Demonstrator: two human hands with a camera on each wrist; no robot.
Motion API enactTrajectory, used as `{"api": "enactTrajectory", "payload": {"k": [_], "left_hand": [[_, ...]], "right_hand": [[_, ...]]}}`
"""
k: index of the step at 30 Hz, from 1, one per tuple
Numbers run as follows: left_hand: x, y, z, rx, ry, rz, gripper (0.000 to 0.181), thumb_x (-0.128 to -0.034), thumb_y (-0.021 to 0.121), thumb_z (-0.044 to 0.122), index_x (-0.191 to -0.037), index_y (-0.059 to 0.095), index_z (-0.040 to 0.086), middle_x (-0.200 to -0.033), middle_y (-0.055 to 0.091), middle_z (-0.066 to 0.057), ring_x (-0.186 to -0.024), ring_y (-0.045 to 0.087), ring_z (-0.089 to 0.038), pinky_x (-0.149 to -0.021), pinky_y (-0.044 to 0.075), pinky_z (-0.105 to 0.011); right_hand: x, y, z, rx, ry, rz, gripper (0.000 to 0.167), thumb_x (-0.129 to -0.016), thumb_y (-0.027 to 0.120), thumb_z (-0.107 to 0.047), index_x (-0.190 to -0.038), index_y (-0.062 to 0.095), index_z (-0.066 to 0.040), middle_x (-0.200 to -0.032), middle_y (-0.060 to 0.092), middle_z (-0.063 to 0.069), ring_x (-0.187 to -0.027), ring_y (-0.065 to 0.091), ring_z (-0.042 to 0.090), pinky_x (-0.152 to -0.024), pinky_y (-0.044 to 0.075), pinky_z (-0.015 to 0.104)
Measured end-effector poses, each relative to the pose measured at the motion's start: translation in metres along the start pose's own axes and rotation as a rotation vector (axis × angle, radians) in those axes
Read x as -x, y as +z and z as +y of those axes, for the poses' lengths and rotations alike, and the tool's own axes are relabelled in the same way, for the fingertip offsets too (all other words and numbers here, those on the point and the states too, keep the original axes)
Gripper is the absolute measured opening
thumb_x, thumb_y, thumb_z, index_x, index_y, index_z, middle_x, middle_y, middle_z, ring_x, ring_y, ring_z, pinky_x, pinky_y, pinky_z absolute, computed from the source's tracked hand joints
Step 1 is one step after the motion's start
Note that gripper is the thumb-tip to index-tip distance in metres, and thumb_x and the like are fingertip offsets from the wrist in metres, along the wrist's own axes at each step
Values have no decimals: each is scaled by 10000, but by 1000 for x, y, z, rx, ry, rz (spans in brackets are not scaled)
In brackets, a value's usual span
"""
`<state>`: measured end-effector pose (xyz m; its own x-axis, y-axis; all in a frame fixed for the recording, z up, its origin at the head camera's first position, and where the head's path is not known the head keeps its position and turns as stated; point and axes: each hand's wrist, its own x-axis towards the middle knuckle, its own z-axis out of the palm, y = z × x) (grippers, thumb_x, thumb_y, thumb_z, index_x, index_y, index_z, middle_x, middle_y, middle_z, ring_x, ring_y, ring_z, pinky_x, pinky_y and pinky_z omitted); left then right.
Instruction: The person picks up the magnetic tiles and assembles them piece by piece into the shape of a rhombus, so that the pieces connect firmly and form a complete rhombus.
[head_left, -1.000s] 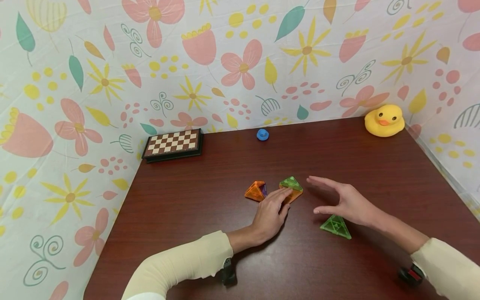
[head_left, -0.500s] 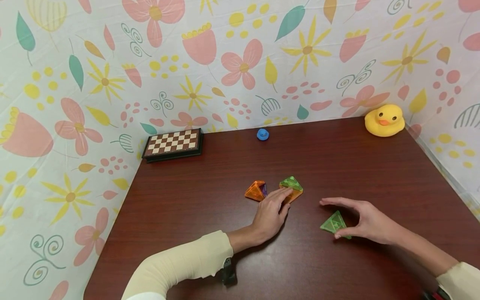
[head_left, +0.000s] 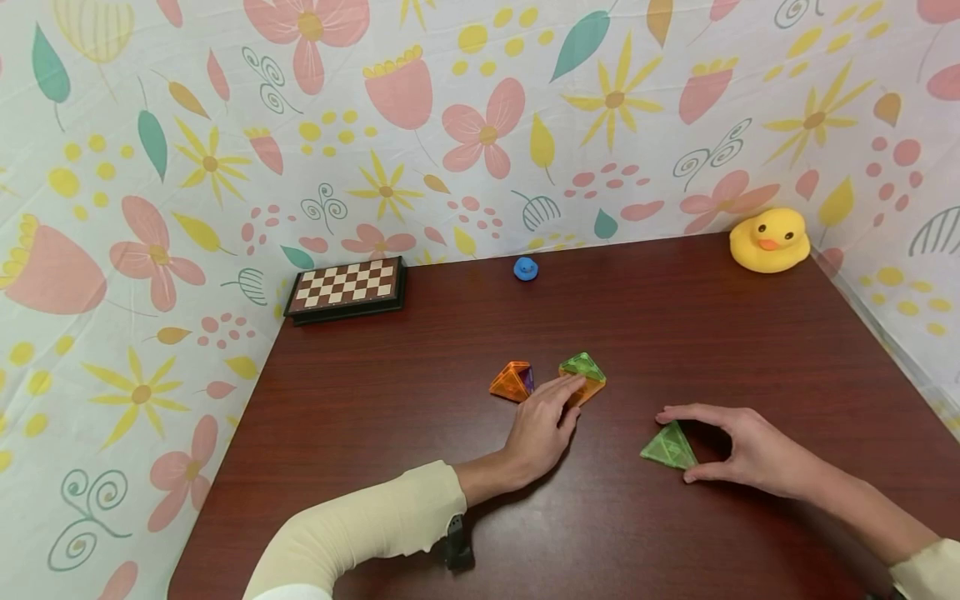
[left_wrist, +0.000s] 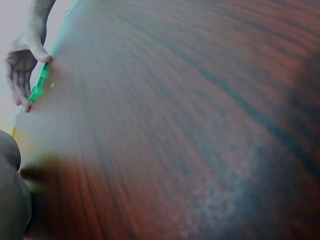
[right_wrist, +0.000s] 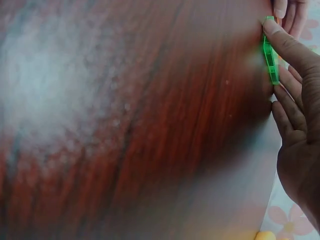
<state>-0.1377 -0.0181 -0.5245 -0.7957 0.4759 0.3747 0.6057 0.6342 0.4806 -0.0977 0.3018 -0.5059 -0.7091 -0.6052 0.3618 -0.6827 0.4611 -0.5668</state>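
Observation:
In the head view my left hand [head_left: 542,432] lies palm down, with its fingertips over the orange tile [head_left: 591,390] that adjoins a green tile [head_left: 582,365]. Just left of those fingers stands an orange and purple tile shape [head_left: 512,381], partly covered by the hand. My right hand [head_left: 750,450] holds a green triangular magnetic tile [head_left: 670,447] by its edges, thumb at the near corner and fingers at the far one. The right wrist view shows the thumb on one end of this green tile [right_wrist: 270,57] and fingertips by the other.
A chessboard box [head_left: 345,289] sits at the table's back left. The small blue duck [head_left: 526,269] is at the back middle, and a big yellow duck [head_left: 768,242] at the back right. A flowered cloth [head_left: 480,208] hangs behind the brown table [head_left: 420,333].
My right hand has moved right and toward me from beside the orange tile to the green triangle, and its thumb and fingers now hold it. My left hand stays put.

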Motion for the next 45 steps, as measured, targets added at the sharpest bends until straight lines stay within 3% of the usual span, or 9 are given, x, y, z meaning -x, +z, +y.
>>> {"api": "enactTrajectory", "payload": {"k": [5, 13, 29, 39, 45], "left_hand": [[0, 0, 0, -4, -3, -2, 460, -1021, 733, 114, -1470, 637, 98, -1492, 627, -35, -1387, 573, -178, -1103, 494, -326], [0, 1, -1, 7, 2, 2, 457, -1021, 731, 103, -1467, 636, 90, -1491, 628, -45, -1387, 573, -189, -1107, 494, -342], [-2, -1, -1, -10, -6, -15, 456, -1026, 727, 118, -1472, 634, 104, -1494, 625, -29, -1391, 568, -170, -1101, 494, -319], [-1, -1, 0, 0, -1, -8, 465, -1023, 730, 114, -1477, 631, 99, -1494, 625, -38, -1387, 571, -176, -1091, 505, -331], [0, -1, 0, 5, -3, -6, 462, -1025, 727, 109, -1477, 631, 100, -1494, 625, -42, -1388, 571, -180, -1089, 509, -338]], "right_hand": [[1, 2, 4, 12, 12, 16, 753, -663, 1026, -203, -1345, 712, -153, -1330, 720, 54, -1267, 614, 8, -1004, 429, 77], [-1, 6, 2, -37, -19, 46, 766, -630, 1032, -115, -1320, 702, -108, -1246, 725, 12, -1175, 644, 54, -991, 440, 85], [-11, 7, -5, -20, 8, 84, 769, -629, 1022, -60, -1321, 688, -83, -1215, 694, 16, -905, 660, 75, -812, 506, 129], [-12, 5, -5, -99, 98, 84, 740, -682, 982, 6, -1348, 661, -33, -1189, 711, 57, -893, 708, 115, -755, 579, 188], [-12, 4, -6, -107, 162, 93, 708, -716, 940, 78, -1357, 657, -25, -1111, 733, 6, -868, 718, 102, -745, 588, 190]]}}
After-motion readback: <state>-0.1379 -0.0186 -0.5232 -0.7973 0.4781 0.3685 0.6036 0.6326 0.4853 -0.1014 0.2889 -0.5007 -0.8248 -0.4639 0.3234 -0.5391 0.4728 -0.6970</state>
